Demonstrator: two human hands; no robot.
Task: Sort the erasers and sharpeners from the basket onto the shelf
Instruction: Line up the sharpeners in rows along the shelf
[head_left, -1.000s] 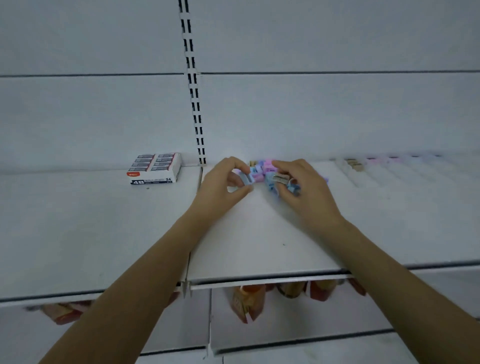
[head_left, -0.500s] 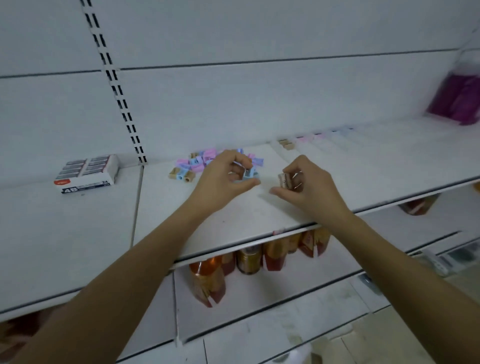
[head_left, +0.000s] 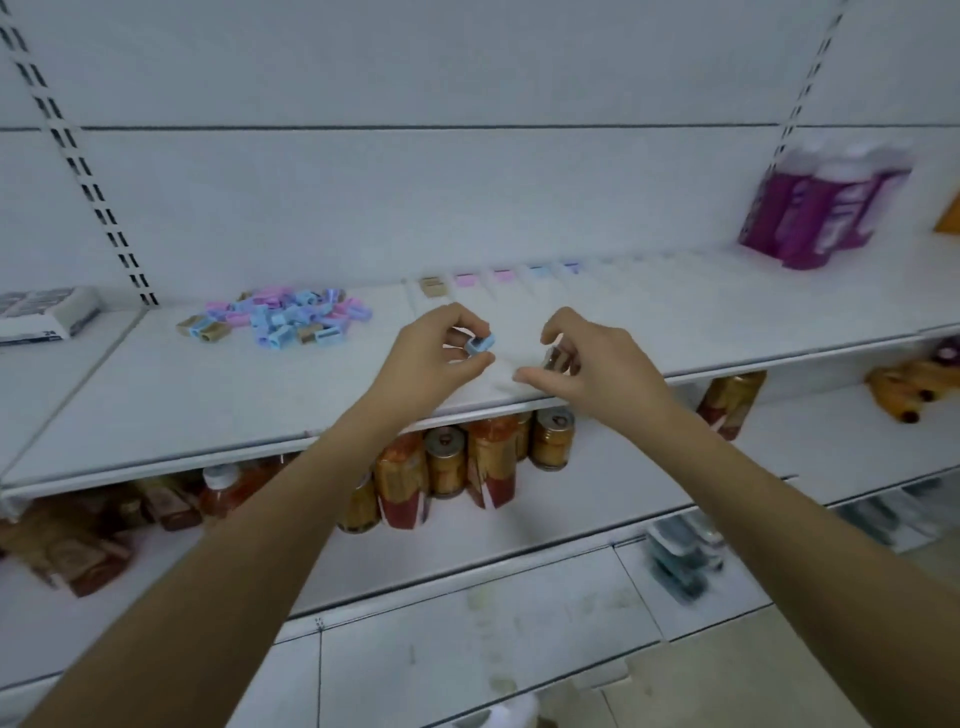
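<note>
**Entry: sharpeners, sorting in progress, 2 in hand**

**Step, as judged:** pieces are being taken from the loose pile (head_left: 280, 319) to the colour rows along the back of the shelf (head_left: 208, 405).

**Hands:** the left hand (head_left: 431, 358) is pinching a blue sharpener (head_left: 480, 345) between thumb and fingertips. The right hand (head_left: 597, 364) is curling its fingers round a tan sharpener (head_left: 553, 357). Both hands are hovering near each other just above the front part of the shelf.

**Handling advice:**
- Each piece should be going to the row of its own colour: blue to the blue row (head_left: 540, 271), tan to the tan row (head_left: 434, 287).
- Each should be going down flat at the near end of its row, touching the last piece there without nudging the line askew.
- A light fingertip pinch is likely serving well. The pieces look small and hard, and would probably be skidding on the smooth shelf if dropped.

**Appearance:**
- The blue sharpener is showing as a small pastel block with a paler face. The blade is too blurred to make out.
- The tan sharpener is mostly hiding behind the fingers, showing a brownish tone.
- The pile is lying jumbled to the left of the hands, mixing blue, pink, purple and tan.
- An eraser box (head_left: 47, 312) is sitting at the far left.
- The basket is not showing in view.
</note>
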